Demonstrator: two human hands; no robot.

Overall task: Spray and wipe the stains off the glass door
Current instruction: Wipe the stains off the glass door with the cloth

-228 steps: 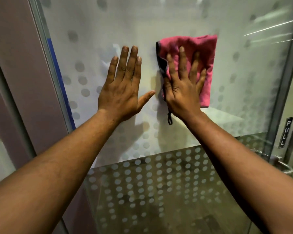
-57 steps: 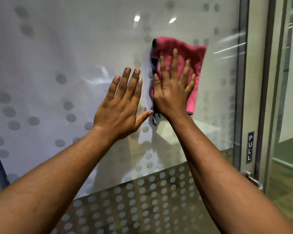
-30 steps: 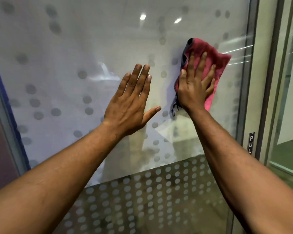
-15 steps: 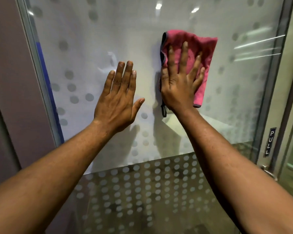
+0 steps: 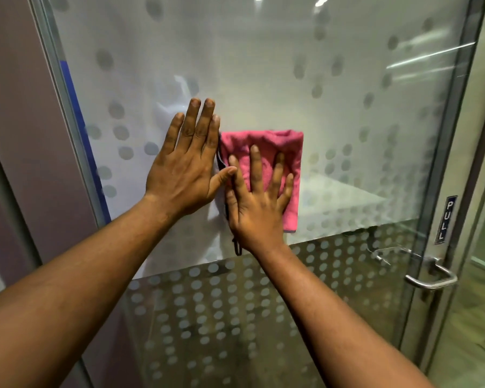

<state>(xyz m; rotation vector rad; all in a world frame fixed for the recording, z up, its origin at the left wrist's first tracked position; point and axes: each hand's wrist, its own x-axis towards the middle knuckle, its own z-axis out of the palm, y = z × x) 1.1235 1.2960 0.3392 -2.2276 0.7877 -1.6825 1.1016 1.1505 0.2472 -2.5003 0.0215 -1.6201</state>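
Since half a second ago, the cloth has been brought down the glass door and closer to the left hand, so that it now sits just above the lower edge of the frosted band instead of high on the pane. The left hand has stayed flat on the glass, and more of the handle has come into sight at the lower right.

The right hand is laid open and flat on the pink cloth, fingers spread, and the cloth is pressed by it against the door; nothing is gripped. The left hand is likewise open, palm against the frosted glass, fingers together and pointing up, with its thumb stretched to the right until it touches or nearly touches the right index finger at the cloth's left edge. A dark trim is seen along that edge, and a small dark loop hangs below the right wrist.

The cloth is folded into a rough rectangle, its lower right corner reaching just short of the dotted clear band beneath. A grey frame runs down the door's left side, with a blue strip beside it. On the right frame a "PULL" label is fixed, just above the metal lever handle.
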